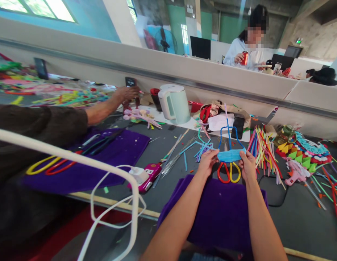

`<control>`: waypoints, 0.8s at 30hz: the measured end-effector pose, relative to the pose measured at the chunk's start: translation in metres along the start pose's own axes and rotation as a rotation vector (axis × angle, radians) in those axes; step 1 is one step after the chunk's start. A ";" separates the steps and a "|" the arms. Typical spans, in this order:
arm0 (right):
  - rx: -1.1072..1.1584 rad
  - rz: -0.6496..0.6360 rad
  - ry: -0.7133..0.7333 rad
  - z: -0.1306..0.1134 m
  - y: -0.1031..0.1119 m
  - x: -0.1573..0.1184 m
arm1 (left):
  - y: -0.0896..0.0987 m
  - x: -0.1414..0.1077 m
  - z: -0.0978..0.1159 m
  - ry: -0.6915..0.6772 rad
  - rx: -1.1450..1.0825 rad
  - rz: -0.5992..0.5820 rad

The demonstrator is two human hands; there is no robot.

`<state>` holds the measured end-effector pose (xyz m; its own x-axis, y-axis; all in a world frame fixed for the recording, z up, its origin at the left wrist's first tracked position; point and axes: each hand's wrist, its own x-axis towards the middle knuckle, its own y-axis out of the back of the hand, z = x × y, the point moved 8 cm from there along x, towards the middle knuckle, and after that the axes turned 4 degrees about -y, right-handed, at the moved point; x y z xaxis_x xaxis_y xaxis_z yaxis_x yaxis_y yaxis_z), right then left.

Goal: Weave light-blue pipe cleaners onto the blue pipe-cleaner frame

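Between both hands is a blue pipe-cleaner piece (229,156), a light-blue panel with a darker blue lower edge and blue stems rising above it. My left hand (208,161) pinches its left end, and my right hand (247,162) pinches the right end. Just below lie scissors (224,173) with one red and one yellow handle loop; their blades are partly hidden behind the piece. A folded purple cloth (220,214) is spread under my forearms. Loose blue pipe-cleaner bits (203,149) lie left of my left hand.
Colourful pipe cleaners (262,148), a pink glue gun (297,174) and a glass jar (285,134) are at right. A kettle (174,103), a phone (237,127) and a pink power bank (150,177) stand or lie about. At left, a co-worker's arm (103,108) reaches toward another phone.
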<state>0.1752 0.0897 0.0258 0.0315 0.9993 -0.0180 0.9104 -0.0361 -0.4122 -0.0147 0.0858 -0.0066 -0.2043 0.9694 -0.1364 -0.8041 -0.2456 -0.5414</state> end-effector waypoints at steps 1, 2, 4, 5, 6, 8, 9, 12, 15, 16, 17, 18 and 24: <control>0.008 0.005 -0.009 0.001 0.001 0.001 | 0.000 0.000 0.000 0.002 0.007 -0.001; 0.018 0.011 -0.014 0.003 0.002 0.002 | 0.000 0.000 0.000 -0.003 0.013 0.003; 0.036 0.036 -0.014 0.005 0.005 0.003 | 0.001 0.000 0.002 -0.027 0.010 0.023; 0.030 0.050 -0.011 0.006 0.007 0.004 | 0.002 0.000 0.004 -0.043 -0.001 0.037; -0.001 0.064 -0.008 0.008 0.009 0.005 | 0.004 0.001 0.005 -0.061 -0.017 0.055; -0.183 0.086 0.022 0.009 0.013 0.006 | 0.009 0.002 0.009 -0.099 -0.064 0.094; -0.336 0.082 0.057 0.009 0.013 0.006 | 0.012 0.002 0.011 -0.116 -0.092 0.115; -0.878 0.009 0.234 0.008 0.000 0.000 | 0.021 0.005 0.014 -0.143 -0.174 0.182; -1.309 -0.070 0.400 0.013 -0.021 -0.013 | 0.028 0.006 0.015 -0.152 -0.220 0.218; -1.416 -0.074 0.433 0.014 -0.026 -0.018 | 0.029 0.007 0.015 -0.157 -0.226 0.222; -1.505 -0.068 0.456 0.015 -0.030 -0.022 | 0.029 0.007 0.016 -0.161 -0.230 0.225; -1.573 -0.058 0.468 0.015 -0.033 -0.026 | 0.030 0.007 0.016 -0.166 -0.232 0.229; -1.737 -0.118 0.296 0.019 -0.043 -0.033 | 0.029 0.005 0.019 -0.213 -0.226 0.233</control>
<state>0.1274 0.0585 0.0265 -0.1730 0.9703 0.1693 0.2530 -0.1223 0.9597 -0.0500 0.0839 -0.0069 -0.4971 0.8601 -0.1147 -0.5841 -0.4295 -0.6887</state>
